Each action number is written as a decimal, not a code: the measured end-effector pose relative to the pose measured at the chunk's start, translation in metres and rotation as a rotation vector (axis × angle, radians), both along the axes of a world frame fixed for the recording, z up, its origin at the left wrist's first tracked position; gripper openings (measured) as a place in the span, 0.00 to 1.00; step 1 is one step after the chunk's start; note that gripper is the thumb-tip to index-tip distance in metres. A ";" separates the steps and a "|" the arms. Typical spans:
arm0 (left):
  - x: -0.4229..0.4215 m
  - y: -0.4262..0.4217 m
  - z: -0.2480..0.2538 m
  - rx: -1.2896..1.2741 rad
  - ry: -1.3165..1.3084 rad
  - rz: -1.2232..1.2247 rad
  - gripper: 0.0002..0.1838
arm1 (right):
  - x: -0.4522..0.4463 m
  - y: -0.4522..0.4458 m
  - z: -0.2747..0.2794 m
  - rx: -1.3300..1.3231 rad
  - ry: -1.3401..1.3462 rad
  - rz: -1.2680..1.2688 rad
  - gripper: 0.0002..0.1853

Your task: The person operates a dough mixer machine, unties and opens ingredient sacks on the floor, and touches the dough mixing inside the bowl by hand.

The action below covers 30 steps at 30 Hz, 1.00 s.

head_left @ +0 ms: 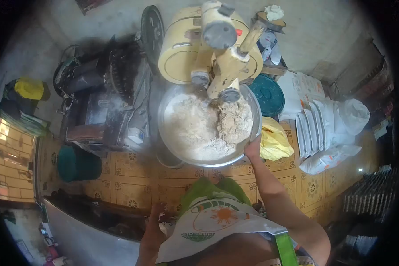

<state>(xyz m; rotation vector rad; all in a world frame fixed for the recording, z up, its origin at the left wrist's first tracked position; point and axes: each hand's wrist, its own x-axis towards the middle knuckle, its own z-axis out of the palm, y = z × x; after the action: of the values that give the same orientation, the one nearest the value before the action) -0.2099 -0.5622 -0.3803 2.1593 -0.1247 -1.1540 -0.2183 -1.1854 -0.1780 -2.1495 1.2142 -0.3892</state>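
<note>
A wide metal mixing bowl sits under the cream-coloured mixer. Inside it are pale loose flour on the left and a lumpy, shaggy dough on the right. The mixer's two arms reach down into the bowl, their lower ends partly hidden by the mix. My right hand is closed on the bowl's near right rim. Low beside my white printed apron, my left hand hangs away from the bowl; its fingers are too unclear to read.
Dark belt-and-wheel machinery stands left of the bowl, with a green bucket below it. To the right are a teal lidded drum, a yellow plastic bag and stacked white sacks. A metal-sided counter lies at lower left.
</note>
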 end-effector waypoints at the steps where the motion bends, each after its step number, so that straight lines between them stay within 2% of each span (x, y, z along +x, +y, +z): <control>1: 0.000 0.012 -0.022 0.005 -0.119 -0.129 0.29 | 0.001 -0.005 0.001 0.055 0.047 -0.027 0.42; 3: 0.001 0.011 -0.022 -0.004 -0.097 -0.172 0.28 | 0.006 -0.011 0.014 0.105 0.083 -0.029 0.43; 4: 0.000 0.010 -0.020 0.005 -0.046 -0.068 0.20 | 0.007 -0.013 0.021 0.156 0.118 -0.030 0.43; 6: 0.002 0.007 -0.015 0.016 0.003 0.026 0.15 | 0.011 -0.015 0.028 0.113 0.140 -0.034 0.43; 8: 0.003 -0.016 0.027 0.016 0.188 0.293 0.13 | 0.014 -0.014 0.049 0.150 0.299 0.016 0.44; 9: 0.002 -0.034 0.053 0.006 0.282 0.451 0.12 | 0.013 -0.018 0.039 0.151 0.296 0.015 0.44; 11: 0.002 -0.060 0.092 -0.007 0.318 0.588 0.11 | 0.011 -0.026 0.015 -0.030 0.252 0.030 0.46; 13: 0.007 -0.060 0.072 -0.005 0.110 0.448 0.09 | 0.008 -0.020 0.021 -0.083 0.303 0.060 0.44; 14: 0.010 -0.060 0.062 -0.004 -0.092 0.301 0.08 | 0.006 -0.015 0.026 -0.138 0.357 0.085 0.43; 15: 0.015 -0.070 0.076 -0.005 -0.098 0.301 0.08 | 0.001 -0.011 0.027 -0.139 0.352 0.085 0.43; 16: 0.025 -0.092 0.106 -0.064 -0.398 0.191 0.09 | -0.003 -0.006 0.026 -0.268 0.294 0.169 0.41; 18: 0.044 -0.159 0.201 -0.077 -0.641 0.149 0.11 | -0.008 0.013 0.051 -0.361 0.106 0.330 0.35; 19: 0.052 -0.197 0.248 -0.033 -0.585 0.220 0.12 | -0.007 0.026 0.049 -0.303 -0.010 0.369 0.34; 21: 0.069 -0.251 0.307 -0.214 -0.762 0.017 0.12 | 0.002 0.052 0.054 -0.106 -0.179 0.480 0.32; 23: 0.077 -0.315 0.366 -0.524 -0.733 -0.106 0.14 | 0.019 0.077 0.056 0.144 -0.231 0.512 0.31; 24: 0.076 -0.342 0.386 -0.581 -0.705 -0.210 0.16 | 0.026 0.083 0.052 0.330 -0.275 0.488 0.30; 26: 0.073 -0.392 0.394 -0.750 -0.714 -0.369 0.22 | 0.039 0.094 0.046 0.690 -0.363 0.387 0.28; 27: 0.070 -0.412 0.386 -0.860 -0.752 -0.422 0.25 | 0.034 0.093 0.048 0.774 -0.468 0.440 0.27; 28: 0.068 -0.424 0.378 -0.859 -0.749 -0.423 0.25 | 0.031 0.094 0.053 0.860 -0.574 0.493 0.26; 30: 0.068 -0.435 0.360 -0.706 -1.104 -0.582 0.29 | 0.023 0.100 0.062 1.030 -0.790 0.594 0.24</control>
<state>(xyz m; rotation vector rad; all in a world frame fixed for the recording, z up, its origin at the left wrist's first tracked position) -0.1422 -0.9972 -0.0206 1.8553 -1.4587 0.0275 -0.1951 -1.0859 -0.1158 -1.1442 0.1732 -0.2200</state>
